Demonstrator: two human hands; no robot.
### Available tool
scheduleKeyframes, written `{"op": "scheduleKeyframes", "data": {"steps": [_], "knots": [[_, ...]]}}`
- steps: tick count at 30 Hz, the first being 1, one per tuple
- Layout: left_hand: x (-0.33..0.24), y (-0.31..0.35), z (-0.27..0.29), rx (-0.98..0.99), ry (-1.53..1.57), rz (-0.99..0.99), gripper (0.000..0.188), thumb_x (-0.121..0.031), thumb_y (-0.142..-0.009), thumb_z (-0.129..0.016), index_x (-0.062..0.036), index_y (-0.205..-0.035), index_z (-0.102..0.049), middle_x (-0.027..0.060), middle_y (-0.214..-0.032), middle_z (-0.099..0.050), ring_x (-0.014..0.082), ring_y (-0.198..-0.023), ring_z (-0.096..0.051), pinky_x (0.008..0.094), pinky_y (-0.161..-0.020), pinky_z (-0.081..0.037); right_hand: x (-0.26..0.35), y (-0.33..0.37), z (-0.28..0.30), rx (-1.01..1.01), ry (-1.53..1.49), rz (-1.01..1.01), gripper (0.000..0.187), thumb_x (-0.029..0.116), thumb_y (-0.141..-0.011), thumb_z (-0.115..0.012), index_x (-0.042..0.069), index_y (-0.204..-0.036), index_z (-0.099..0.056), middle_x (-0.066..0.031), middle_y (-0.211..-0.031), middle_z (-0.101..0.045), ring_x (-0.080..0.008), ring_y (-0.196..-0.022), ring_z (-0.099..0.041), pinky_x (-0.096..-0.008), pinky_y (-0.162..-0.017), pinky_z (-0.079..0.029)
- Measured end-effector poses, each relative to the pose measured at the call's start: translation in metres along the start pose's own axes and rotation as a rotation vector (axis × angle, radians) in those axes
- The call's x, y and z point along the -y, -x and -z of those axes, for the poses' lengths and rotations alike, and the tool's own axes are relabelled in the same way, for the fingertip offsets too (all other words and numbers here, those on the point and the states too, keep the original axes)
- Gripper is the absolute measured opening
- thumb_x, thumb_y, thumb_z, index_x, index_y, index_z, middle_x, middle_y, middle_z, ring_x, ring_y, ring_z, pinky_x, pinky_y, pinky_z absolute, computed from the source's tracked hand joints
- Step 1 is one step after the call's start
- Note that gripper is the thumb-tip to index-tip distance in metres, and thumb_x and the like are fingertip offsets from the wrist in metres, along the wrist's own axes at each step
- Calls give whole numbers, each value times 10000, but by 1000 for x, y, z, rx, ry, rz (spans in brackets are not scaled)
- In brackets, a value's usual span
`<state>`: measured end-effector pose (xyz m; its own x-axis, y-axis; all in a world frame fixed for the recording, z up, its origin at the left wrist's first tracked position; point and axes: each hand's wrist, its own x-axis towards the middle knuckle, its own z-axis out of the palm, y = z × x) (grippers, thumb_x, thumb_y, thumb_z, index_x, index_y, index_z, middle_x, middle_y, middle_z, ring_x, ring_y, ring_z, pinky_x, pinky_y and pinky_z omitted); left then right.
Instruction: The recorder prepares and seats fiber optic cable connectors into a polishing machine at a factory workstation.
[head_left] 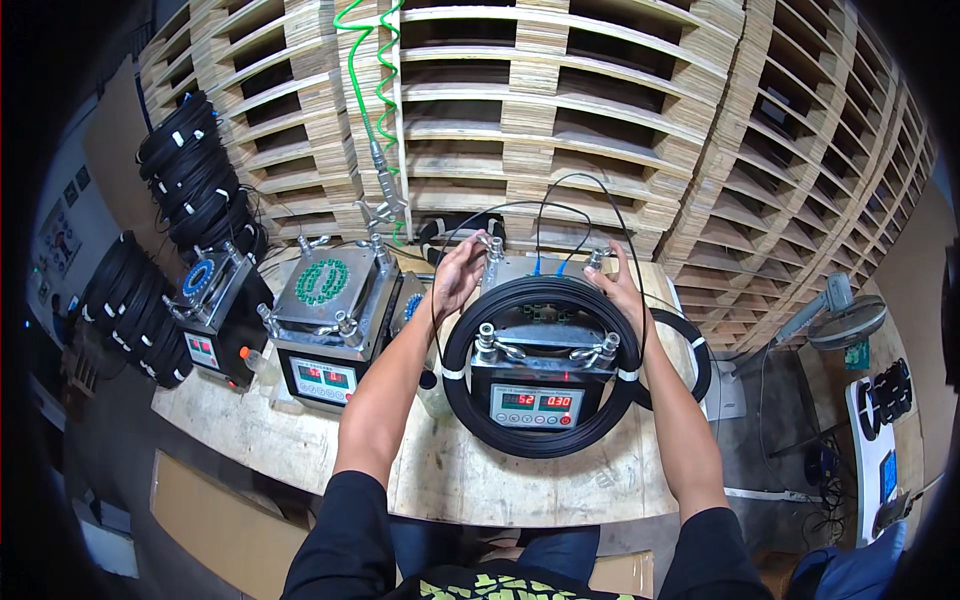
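In front of me a bench machine (540,385) has a metal top, corner clamps and a front panel with a lit red display. A coil of black cable (462,400), bound with white ties, encircles its front from my view. Thin leads from it arch over the top, and blue connectors (560,268) sit at the metal plate. My left hand (458,275) has its fingers closed on the back left clamp (494,250). At the back right clamp (600,258), my right hand (622,288) grips with thumb and fingers. The coil partly hides the plate.
To the left stand two similar machines (325,335) (215,320), one with a green ring of parts. Black cable coils (190,180) are stacked beyond. Wooden pallets (540,100) wall the back; a green air hose (360,80) hangs there. A fan (845,320) stands right.
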<state>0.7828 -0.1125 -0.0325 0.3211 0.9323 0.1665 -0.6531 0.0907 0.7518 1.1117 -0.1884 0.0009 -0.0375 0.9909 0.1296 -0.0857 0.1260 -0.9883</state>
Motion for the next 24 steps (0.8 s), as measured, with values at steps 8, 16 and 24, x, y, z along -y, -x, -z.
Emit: {"op": "scheduleKeyframes", "data": {"steps": [8,16,24], "knots": [[-12,-13,-4,-124,-368,43,350,-422,-1002,-634,-75,-1033,-599,-47,-799,-536,46,-609,-409,229,-551,-331,-7,-6,0,-8,54,1,925,143,-921,-750,147,-1582,-102,-139,-944,-694,-162,-825,-671,-302,-674,-524],[-56,7,10,-22,-501,102,637,-299,-1007,-638,-97,-1536,-348,97,-1247,-638,214,-1047,-658,331,-852,-543,4,-2,-12,20,174,-19,968,322,-900,-777,178,-1595,-120,-141,-954,-698,-148,-850,-632,-291,-690,-464],[-75,132,-91,-488,-913,-727,223,-186,-1019,-584,-7,-1126,-663,121,-1096,-653,218,-974,-649,318,-861,-514,25,39,20,-213,146,73,732,307,-956,-699,151,-1548,-297,-78,-889,-641,-142,-669,-583,-320,-581,-493]]}}
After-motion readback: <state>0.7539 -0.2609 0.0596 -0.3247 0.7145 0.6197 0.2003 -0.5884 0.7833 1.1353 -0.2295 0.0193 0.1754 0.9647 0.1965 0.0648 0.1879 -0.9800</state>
